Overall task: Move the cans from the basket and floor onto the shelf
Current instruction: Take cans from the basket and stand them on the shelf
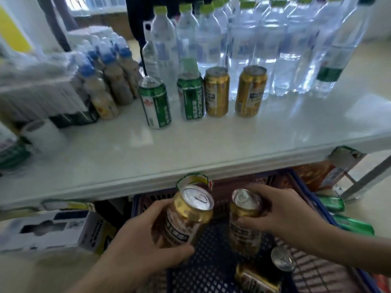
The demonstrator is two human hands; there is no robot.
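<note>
On the shelf (211, 149) four cans already stand: two green (155, 102), two gold (250, 92). Over the basket (211, 261), the left hand (135, 246) and right hand (283, 214) each clasp a gold can (186, 216); more lie in the basket (256, 278) and beside it (332, 204).

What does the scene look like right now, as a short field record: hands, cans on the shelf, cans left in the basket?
left hand: holding a gold can, lifted over the basket
right hand: holding a second gold can
shelf: four cans upright, two green and two gold
basket: blue, below the shelf edge; at least two more cans inside, one gold on its side, one dark
behind the cans: water bottles
</note>
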